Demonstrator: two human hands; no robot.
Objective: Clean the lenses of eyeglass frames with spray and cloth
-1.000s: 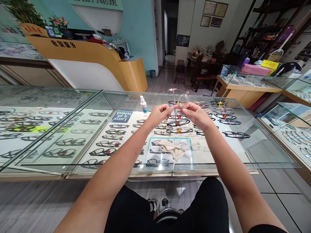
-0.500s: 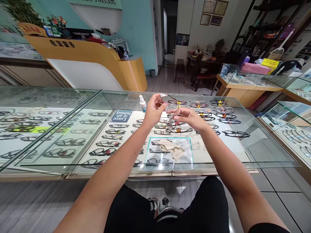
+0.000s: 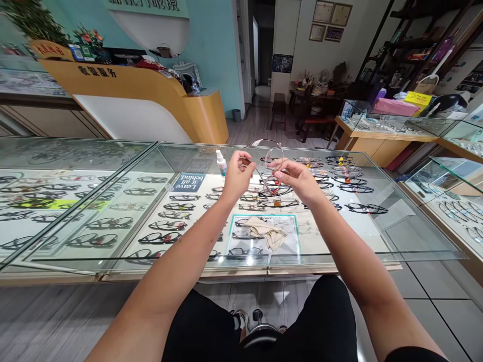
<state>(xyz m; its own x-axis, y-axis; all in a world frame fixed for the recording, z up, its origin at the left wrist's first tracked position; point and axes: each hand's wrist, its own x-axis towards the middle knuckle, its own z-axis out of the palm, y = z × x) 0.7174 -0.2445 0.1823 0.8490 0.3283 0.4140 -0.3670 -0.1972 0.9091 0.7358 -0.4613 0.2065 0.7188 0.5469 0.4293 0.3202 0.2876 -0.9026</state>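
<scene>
Above the glass counter I hold a pair of thin-rimmed eyeglasses turned on its side, one lens above the other. My right hand pinches the front of the frame near the middle, between thumb and fingers. My left hand is closed at the end of a temple arm, to the left of the lenses. The other temple arm reaches left above that hand. A beige cleaning cloth lies crumpled on the glass, nearer to me. Behind my left hand stands a white spray bottle.
Under the glass counter top several rows of eyeglasses are laid out, with a blue printed card among them. More display cases stand at the right. A wooden reception desk is across the aisle.
The eyeglasses have swung so that the lenses face me more and the upper temple arm shows clear above my left hand. My left hand has come down slightly, my right hand a little too.
</scene>
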